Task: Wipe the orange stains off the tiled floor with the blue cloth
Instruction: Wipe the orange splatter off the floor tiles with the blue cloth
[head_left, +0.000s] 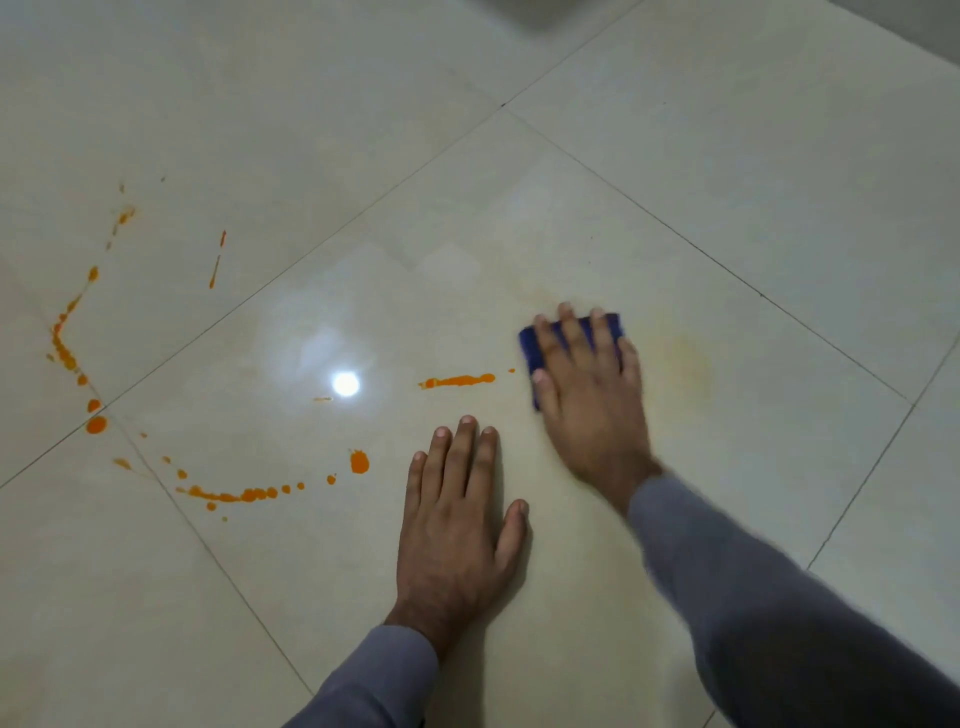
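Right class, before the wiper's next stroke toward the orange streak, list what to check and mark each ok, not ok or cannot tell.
1. Blue cloth under the right hand, fingers spread flat: ok.
2. Left hand flat on the tiled floor, bracing, clear of stains: ok.
3. Orange streak lies just left of the cloth, path unobstructed: ok.
4. Yellowish smear right of the cloth fully removed: not ok.
5. Curved trail of drops cleaned: not ok.
6. Cloth's underside clean enough: cannot tell.
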